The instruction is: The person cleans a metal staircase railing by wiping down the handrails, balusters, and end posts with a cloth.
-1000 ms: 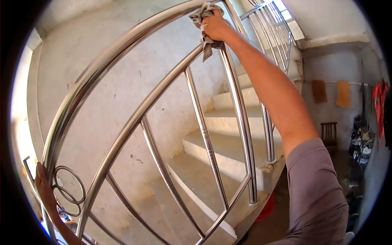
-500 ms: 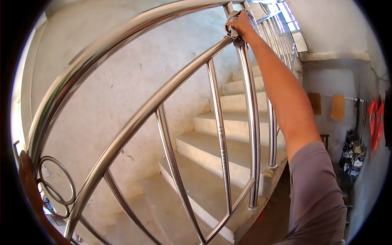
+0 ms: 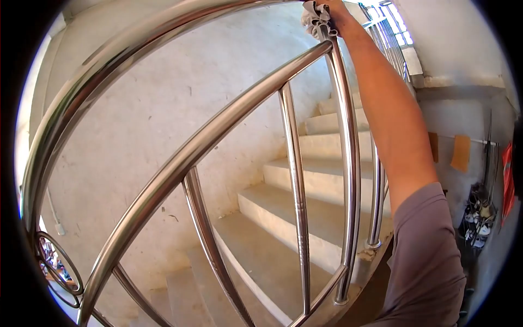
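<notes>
At the top of the view, my right hand [image 3: 335, 15] is closed on a crumpled grey cloth [image 3: 317, 20]. The cloth lies against the upright metal post [image 3: 348, 141], just above where the lower curved rail [image 3: 201, 144] joins it. Part of the hand is cut off by the top edge. The thick upper handrail [image 3: 109, 57] arches from the left side up to the hand. My left hand is out of view.
Concrete stairs [image 3: 294, 204] rise behind the railing beside a pale wall [image 3: 147, 125]. Metal rings [image 3: 59, 264] join the rails at lower left. Orange cloth [image 3: 461, 153], a red item [image 3: 508, 182] and piled shoes [image 3: 479, 218] are at right.
My right hand and the cloth have moved up along the post to the top edge. The view has shifted, and my left hand, earlier at the handrail on the left, has left the view.
</notes>
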Tool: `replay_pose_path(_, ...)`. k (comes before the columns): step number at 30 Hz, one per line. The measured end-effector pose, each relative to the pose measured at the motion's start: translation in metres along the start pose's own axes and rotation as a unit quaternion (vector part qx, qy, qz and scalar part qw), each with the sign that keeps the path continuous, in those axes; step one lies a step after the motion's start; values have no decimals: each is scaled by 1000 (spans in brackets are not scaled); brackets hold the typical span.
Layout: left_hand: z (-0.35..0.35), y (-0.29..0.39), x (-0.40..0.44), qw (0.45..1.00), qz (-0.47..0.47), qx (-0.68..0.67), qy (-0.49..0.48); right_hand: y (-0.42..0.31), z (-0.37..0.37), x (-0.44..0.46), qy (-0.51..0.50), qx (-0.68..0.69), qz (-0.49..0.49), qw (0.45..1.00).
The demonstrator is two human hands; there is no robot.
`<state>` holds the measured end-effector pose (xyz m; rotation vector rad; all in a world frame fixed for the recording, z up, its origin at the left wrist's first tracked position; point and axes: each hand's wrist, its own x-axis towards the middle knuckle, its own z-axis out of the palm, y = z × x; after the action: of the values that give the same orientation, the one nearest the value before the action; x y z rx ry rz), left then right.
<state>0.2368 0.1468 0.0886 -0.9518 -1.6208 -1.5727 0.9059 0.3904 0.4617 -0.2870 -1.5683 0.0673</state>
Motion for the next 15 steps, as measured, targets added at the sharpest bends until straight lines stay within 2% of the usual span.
replay_pose_path(2, 4, -37, 12, 979, 156, 117, 64, -8, 3, -5, -40, 88, 41, 994)
replay_pose_path(3, 4, -43, 15, 978, 158, 117, 64, -7, -3, -2, -38, 88, 41, 995)
replay_pose_path(5, 0, -47, 22, 946, 171, 274, 16, 1, -20, 11, -262, 180, 112, 941)
replay_pose_path(6, -3, -36, 19, 945, 174, 275, 17, 10, -25, 20, -305, 293, 192, 886)
replay_pose_path(8, -6, 1, 4, 995, 35, 85, -30, 15, -26, 14, -295, 292, 184, 891)
replay_pose_path(9, -6, 10, 0, 995, 37, 87, -29, 16, -25, 9, -287, 289, 177, 896)
replay_pose_path(11, -3, 20, -4, 1000, 0, -15, -16, 17, -19, -3, -270, 283, 165, 905)
replay_pose_path(13, 0, 6, 3, 1000, 17, 17, -12, 18, -15, -22, -250, 277, 155, 915)
replay_pose_path(15, 9, -15, 11, 996, 18, -89, -16, 11, -8, -51, -199, 329, 156, 910)
